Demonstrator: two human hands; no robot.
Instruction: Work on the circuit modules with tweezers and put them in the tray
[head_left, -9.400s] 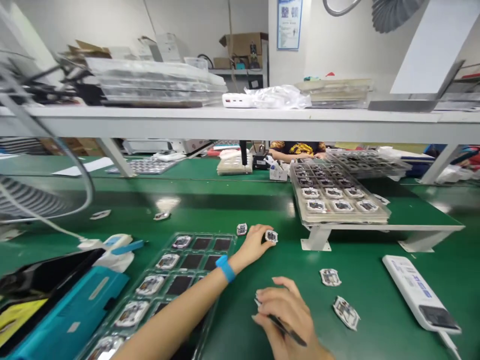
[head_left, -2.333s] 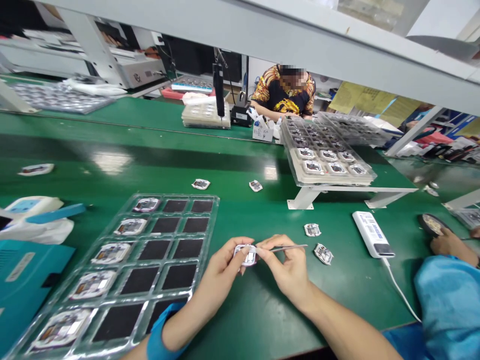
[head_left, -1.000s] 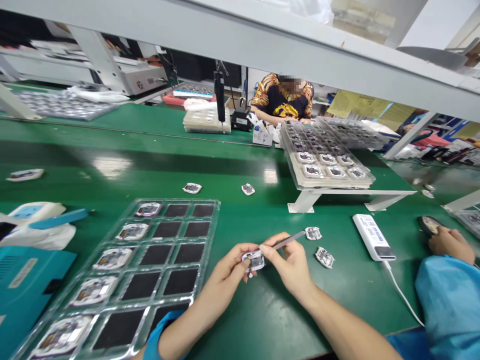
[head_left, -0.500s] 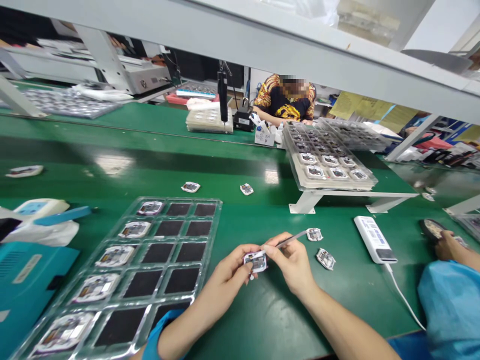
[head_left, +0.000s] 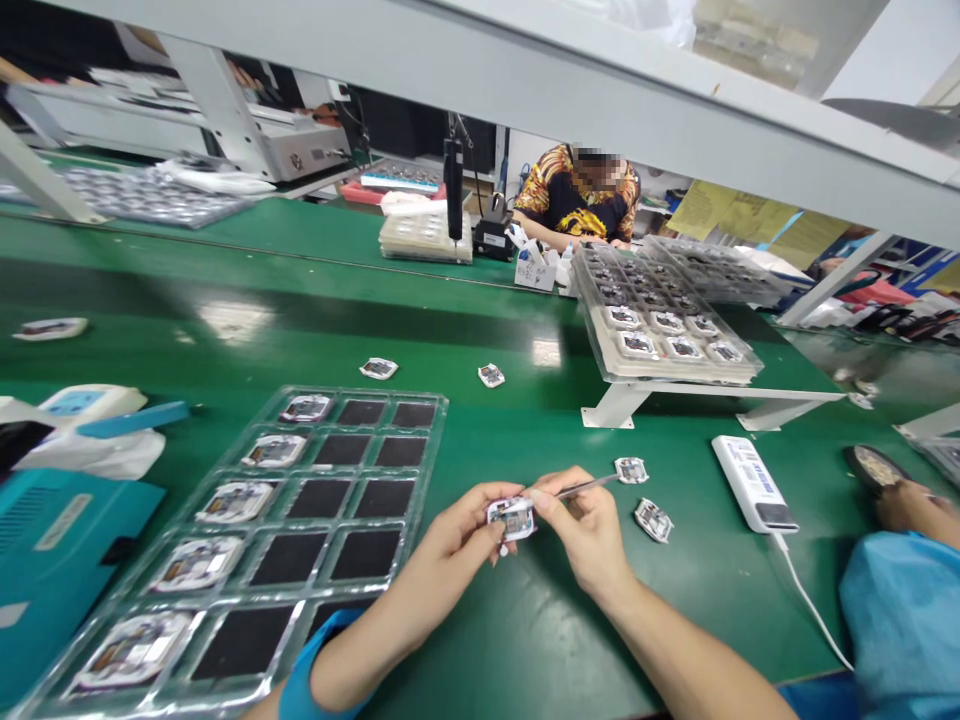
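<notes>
Electronic module (head_left: 511,519) held up just over the green desk (head_left: 480,640), toward its front edge, gripped by left hand (head_left: 442,535); fingers (head_left: 480,497) clamped on the module's edges, blue wristband (head_left: 322,655) at the wrist; right hand (head_left: 589,530) close beside, fingertips (head_left: 541,503) pinched together on steel tweezers (head_left: 589,487), tweezer tips at the module's upper edge; loose module (head_left: 631,470) and second loose module (head_left: 653,520) just right of the tweezers; clear tray (head_left: 360,392) with black cells left of the hands, modules along its left column; white power bank (head_left: 754,484) farther right, white cable (head_left: 814,600) trailing toward the desk's front edge; co-worker's hand (head_left: 911,505) at the right edge, beside dark round dish (head_left: 874,467); blue sleeve (head_left: 904,620) below.
</notes>
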